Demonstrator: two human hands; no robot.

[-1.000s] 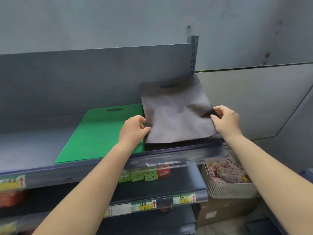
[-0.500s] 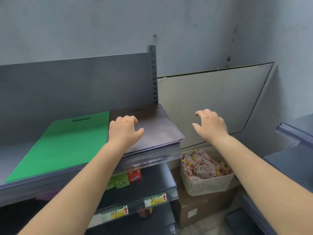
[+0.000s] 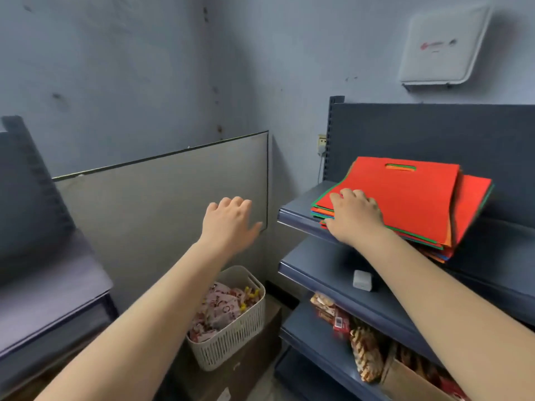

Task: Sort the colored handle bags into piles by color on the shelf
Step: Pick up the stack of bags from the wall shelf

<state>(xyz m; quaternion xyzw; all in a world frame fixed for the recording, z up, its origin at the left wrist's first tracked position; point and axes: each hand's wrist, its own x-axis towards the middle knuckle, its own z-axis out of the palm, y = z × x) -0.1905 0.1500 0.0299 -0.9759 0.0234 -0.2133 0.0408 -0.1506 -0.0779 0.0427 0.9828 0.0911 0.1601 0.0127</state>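
On the right-hand shelf's top level (image 3: pixel 295 217), a stack of colored handle bags (image 3: pixel 405 204) is lying flat, red bag on top with its cut-out handle slot toward the back panel. Edges of green, orange and blue bags are showing under it, fanned out unevenly (a 2nd red bag is sticking out to the right). The stack is overhanging the shelf's front lip a bit near the front right corner.

The right hand (image 3: pixel 354 218) is resting on the stack's near left corner, fingers (image 3: pixel 351 195) curled down over the top red bag, thumb tucked at the stacked edges; whether it is actually pinching a bag or just pressing, cannot tell.

The left hand (image 3: pixel 230 222) is hovering in mid-air between the 2 shelf units, in front of a grey panel (image 3: pixel 162 198) leaning on the wall. Its fingers are loosely spread and relaxed, holding nothing.

Below the left hand, a white slotted basket (image 3: pixel 231 340) of snack packets is sitting on a cardboard box (image 3: pixel 254 371). A small white box (image 3: pixel 362 280) is sitting on the 2nd level of the right shelf, packaged snacks on the level under it. A white wall unit (image 3: pixel 443 46) is hanging above the shelf. The left shelf unit (image 3: pixel 43 285) is showing at the frame edge.
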